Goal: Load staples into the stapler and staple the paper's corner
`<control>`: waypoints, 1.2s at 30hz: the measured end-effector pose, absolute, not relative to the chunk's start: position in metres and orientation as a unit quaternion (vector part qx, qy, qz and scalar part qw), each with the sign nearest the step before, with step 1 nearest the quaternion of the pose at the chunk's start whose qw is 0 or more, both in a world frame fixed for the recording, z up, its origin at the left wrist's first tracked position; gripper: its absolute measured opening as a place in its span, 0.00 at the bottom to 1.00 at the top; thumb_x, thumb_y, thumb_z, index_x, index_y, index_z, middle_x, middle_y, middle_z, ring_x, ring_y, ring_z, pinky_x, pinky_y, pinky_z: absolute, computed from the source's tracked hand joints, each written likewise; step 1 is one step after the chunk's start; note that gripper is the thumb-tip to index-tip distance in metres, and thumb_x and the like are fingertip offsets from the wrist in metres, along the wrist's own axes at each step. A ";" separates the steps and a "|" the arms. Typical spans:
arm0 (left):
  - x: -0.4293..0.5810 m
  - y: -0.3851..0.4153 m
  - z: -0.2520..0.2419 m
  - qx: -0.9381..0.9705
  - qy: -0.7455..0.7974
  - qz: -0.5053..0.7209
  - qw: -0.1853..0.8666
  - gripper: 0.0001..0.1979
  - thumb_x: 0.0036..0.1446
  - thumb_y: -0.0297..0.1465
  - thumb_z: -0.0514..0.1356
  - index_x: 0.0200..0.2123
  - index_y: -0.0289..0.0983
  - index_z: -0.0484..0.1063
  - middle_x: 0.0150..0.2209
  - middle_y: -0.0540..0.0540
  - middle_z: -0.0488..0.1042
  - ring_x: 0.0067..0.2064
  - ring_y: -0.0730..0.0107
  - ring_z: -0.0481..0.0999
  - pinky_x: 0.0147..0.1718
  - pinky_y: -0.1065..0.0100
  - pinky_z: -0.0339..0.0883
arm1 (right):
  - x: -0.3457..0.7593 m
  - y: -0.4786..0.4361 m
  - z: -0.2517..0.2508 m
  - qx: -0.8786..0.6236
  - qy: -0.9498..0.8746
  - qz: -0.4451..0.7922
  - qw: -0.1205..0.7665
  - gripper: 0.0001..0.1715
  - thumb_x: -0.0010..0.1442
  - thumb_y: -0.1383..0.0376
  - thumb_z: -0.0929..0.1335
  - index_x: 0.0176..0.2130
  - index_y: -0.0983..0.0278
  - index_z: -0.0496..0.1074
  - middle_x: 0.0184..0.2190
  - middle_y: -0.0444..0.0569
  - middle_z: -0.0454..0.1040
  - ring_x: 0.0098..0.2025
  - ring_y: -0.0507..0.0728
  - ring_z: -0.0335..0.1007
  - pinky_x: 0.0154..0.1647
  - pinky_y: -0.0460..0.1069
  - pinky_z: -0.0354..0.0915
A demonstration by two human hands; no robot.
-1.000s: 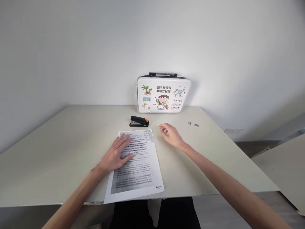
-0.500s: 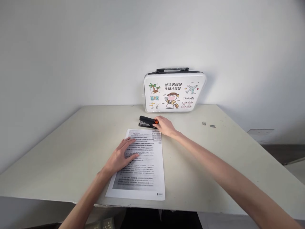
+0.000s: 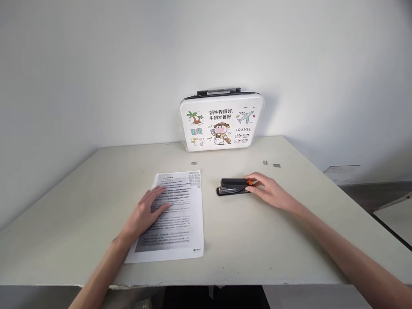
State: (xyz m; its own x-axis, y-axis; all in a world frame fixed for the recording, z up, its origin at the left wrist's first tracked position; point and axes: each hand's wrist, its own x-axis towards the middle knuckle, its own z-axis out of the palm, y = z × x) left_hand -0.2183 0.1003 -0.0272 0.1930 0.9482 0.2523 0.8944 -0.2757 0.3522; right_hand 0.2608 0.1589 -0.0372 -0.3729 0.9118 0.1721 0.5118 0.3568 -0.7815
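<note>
A printed sheet of paper (image 3: pixel 175 223) lies on the pale table (image 3: pixel 80 201) in front of me. My left hand (image 3: pixel 146 212) rests flat on the sheet's left half, fingers stretched out. To the right of the sheet lies a black stapler (image 3: pixel 233 187) with an orange end. My right hand (image 3: pixel 268 191) grips that orange end, fingers curled round it, with the stapler down on the table.
A white carry case (image 3: pixel 221 122) with cartoon prints and a black handle leans upright against the wall at the table's back. Small staple strips lie loose: one (image 3: pixel 193 163) behind the sheet, two (image 3: pixel 271 164) at the right. Another pale surface (image 3: pixel 395 214) stands at the far right.
My right hand reached the stapler behind the sheet, took hold of it and brought it to the sheet's right. A staple strip shows where the stapler lay. My left hand stayed on the paper.
</note>
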 end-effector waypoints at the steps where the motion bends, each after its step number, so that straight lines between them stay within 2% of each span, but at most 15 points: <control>1: -0.218 0.102 -0.024 0.778 0.588 0.215 0.054 0.32 0.68 0.57 0.55 0.66 0.46 0.69 0.69 0.45 0.70 0.72 0.46 0.64 0.72 0.41 0.54 | 0.264 0.153 -0.037 -0.462 -0.756 0.342 0.311 0.19 0.70 0.48 0.67 0.54 0.54 0.73 0.52 0.50 0.78 0.50 0.62 0.78 0.51 0.56 0.73; 3: -0.211 0.105 -0.016 0.796 0.560 0.225 0.033 0.29 0.69 0.55 0.56 0.64 0.46 0.70 0.67 0.45 0.73 0.71 0.48 0.67 0.72 0.42 0.56 | 0.267 0.146 -0.036 -0.460 -0.742 0.374 0.312 0.21 0.69 0.47 0.68 0.54 0.54 0.74 0.52 0.50 0.79 0.50 0.62 0.77 0.54 0.56 0.72; 7: -0.165 0.114 0.000 0.832 0.495 0.248 0.036 0.22 0.71 0.48 0.59 0.62 0.46 0.72 0.63 0.44 0.75 0.64 0.54 0.75 0.63 0.50 0.71 | 0.266 0.144 -0.035 -0.471 -0.717 0.411 0.309 0.25 0.71 0.43 0.65 0.54 0.56 0.74 0.53 0.52 0.79 0.53 0.64 0.76 0.57 0.57 0.70; 10: -0.118 0.129 0.002 0.873 0.415 0.250 0.057 0.16 0.73 0.41 0.59 0.58 0.45 0.74 0.58 0.45 0.78 0.61 0.57 0.77 0.61 0.52 0.72 | 0.261 0.144 -0.034 -0.490 -0.706 0.405 0.313 0.29 0.75 0.43 0.57 0.55 0.57 0.75 0.55 0.51 0.79 0.56 0.63 0.74 0.60 0.57 0.68; 13: -0.079 0.149 -0.002 0.896 0.354 0.255 0.077 0.12 0.72 0.37 0.60 0.55 0.43 0.75 0.54 0.44 0.80 0.59 0.58 0.78 0.61 0.52 0.71 | 0.256 0.142 -0.034 -0.502 -0.711 0.381 0.312 0.29 0.77 0.46 0.54 0.56 0.55 0.74 0.56 0.49 0.79 0.54 0.62 0.75 0.59 0.56 0.68; 18: -0.044 0.170 -0.012 0.902 0.343 0.248 0.088 0.10 0.67 0.39 0.66 0.47 0.42 0.78 0.51 0.43 0.81 0.55 0.54 0.80 0.57 0.50 0.72 | 0.251 0.140 -0.038 -0.507 -0.715 0.359 0.320 0.26 0.77 0.49 0.54 0.53 0.54 0.74 0.52 0.48 0.80 0.52 0.61 0.76 0.57 0.57 0.70; 22: -0.038 0.174 -0.017 0.898 0.356 0.241 0.089 0.08 0.68 0.38 0.65 0.41 0.40 0.77 0.47 0.43 0.82 0.52 0.54 0.81 0.53 0.51 0.73 | 0.249 0.139 -0.040 -0.518 -0.730 0.330 0.299 0.19 0.72 0.49 0.63 0.55 0.53 0.71 0.54 0.50 0.78 0.53 0.63 0.75 0.53 0.58 0.72; 25: -0.052 0.169 -0.015 0.898 0.355 0.243 0.096 0.07 0.70 0.37 0.63 0.42 0.41 0.78 0.46 0.44 0.83 0.52 0.56 0.80 0.55 0.52 0.72 | 0.252 0.141 -0.039 -0.514 -0.750 0.313 0.275 0.17 0.66 0.50 0.70 0.51 0.53 0.72 0.52 0.50 0.78 0.50 0.63 0.75 0.51 0.58 0.72; 30: -0.094 0.171 -0.004 0.902 0.362 0.204 0.117 0.11 0.70 0.42 0.62 0.48 0.44 0.79 0.51 0.44 0.81 0.55 0.58 0.79 0.56 0.55 0.72 | 0.258 0.146 -0.036 -0.506 -0.749 0.344 0.253 0.13 0.64 0.52 0.71 0.47 0.53 0.73 0.46 0.47 0.78 0.44 0.61 0.75 0.47 0.57 0.71; 33: -0.108 0.193 -0.003 0.893 0.398 0.196 0.072 0.17 0.70 0.46 0.60 0.53 0.44 0.78 0.52 0.43 0.81 0.55 0.54 0.79 0.58 0.51 0.70 | 0.258 0.146 -0.035 -0.503 -0.746 0.349 0.262 0.14 0.63 0.53 0.72 0.46 0.55 0.73 0.45 0.47 0.78 0.43 0.61 0.75 0.45 0.56 0.71; 36: -0.109 0.227 -0.006 0.878 0.438 0.191 0.018 0.19 0.69 0.46 0.60 0.55 0.43 0.77 0.54 0.41 0.81 0.57 0.50 0.77 0.60 0.47 0.67 | 0.256 0.144 -0.034 -0.501 -0.744 0.354 0.265 0.14 0.62 0.54 0.72 0.46 0.55 0.73 0.44 0.48 0.78 0.43 0.61 0.75 0.42 0.56 0.71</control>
State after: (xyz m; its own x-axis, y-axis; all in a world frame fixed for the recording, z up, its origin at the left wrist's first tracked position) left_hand -0.1088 0.2269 -0.0062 0.5429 0.7766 0.3196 0.7628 -0.6152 0.1992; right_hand 0.2560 0.1443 -0.0343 -0.3578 0.9330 0.0392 0.5578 0.2472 -0.7923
